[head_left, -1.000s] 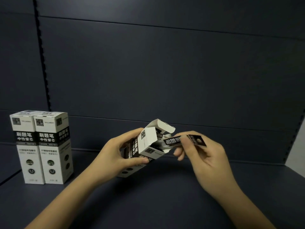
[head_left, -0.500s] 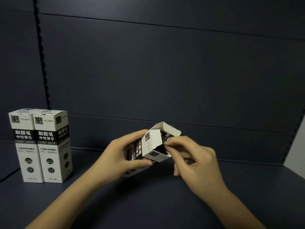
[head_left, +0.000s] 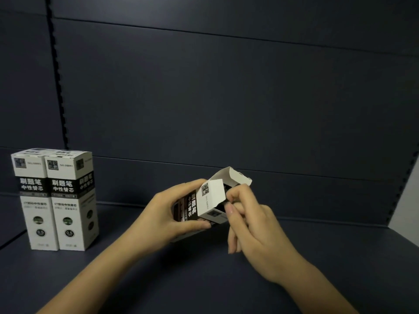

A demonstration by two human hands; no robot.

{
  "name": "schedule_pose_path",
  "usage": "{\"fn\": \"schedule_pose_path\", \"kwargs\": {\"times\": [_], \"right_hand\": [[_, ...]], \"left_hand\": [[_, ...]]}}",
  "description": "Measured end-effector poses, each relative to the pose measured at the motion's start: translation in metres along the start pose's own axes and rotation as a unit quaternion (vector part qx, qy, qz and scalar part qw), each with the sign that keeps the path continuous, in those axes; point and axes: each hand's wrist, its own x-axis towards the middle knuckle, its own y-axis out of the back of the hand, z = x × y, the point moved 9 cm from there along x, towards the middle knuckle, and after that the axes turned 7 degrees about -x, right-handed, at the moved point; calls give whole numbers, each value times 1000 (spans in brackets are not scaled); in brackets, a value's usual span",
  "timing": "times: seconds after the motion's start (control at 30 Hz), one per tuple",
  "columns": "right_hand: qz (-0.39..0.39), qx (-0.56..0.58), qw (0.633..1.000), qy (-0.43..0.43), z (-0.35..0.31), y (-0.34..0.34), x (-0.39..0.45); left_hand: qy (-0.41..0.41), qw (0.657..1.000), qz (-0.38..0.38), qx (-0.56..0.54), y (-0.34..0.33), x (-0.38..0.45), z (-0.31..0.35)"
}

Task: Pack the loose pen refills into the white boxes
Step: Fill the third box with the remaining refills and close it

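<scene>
As seen from your head camera, the one view on record:

Open box: a white refill box [head_left: 209, 201] with a black printed band, tilted, its open end turned up and to the right, held above the shelf between your two hands.
Top flap: the tuck flap [head_left: 232, 176] stands open, raised behind the mouth of the box.
Side flap: a white flap [head_left: 212, 196] with a small square logo lies folded over the front of the mouth.
Contents: a dark interior shows at the mouth; whether refills lie inside cannot be told.
Left hand: your left hand [head_left: 167, 214] grasps the box body, fingers curled over the top edge, thumb pressed along the lower side.
Right hand: your right hand [head_left: 251, 225] is at the mouth of the box, its thumb and forefinger tips together at the opening, the other fingers curled loosely below; whether they pinch anything cannot be told.
Closed boxes: two matching white boxes [head_left: 54, 200] stand upright on the left, touching side by side, well apart from your hands.
Shelf: a dark blue-grey shelf [head_left: 204, 279] bears the closed boxes.
Back panel: a dark panelled wall [head_left: 215, 98] rises behind.
</scene>
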Motion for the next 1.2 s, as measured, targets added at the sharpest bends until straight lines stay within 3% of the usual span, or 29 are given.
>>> {"fn": "schedule_pose_path", "kwargs": {"times": [0.1,0.27,0.4,0.63,0.77,0.97,1.1,1.2], "right_hand": [[-17,3,1000,-10,-1,-6,1],[113,149,977,-100,13,21,3],[147,140,975,-92,16,31,1],[13,-63,998,1,6,6,8],[23,-70,996,47,2,12,6],[191,-30,965,177,-29,51,-8],[288,-11,940,183,-37,83,-19],[313,5,934,173,-42,101,-24]], "left_hand": [[-8,1000,1,2,-1,0,2],[-17,1000,10,8,1,0,8],[-23,999,-14,22,-9,-1,15],[-24,999,-23,41,-11,-2,8],[1,1000,-19,8,-13,-2,6],[7,999,2,-49,-14,-4,23],[16,996,25,-85,-11,-6,35],[10,995,35,-89,-11,-7,49]]}}
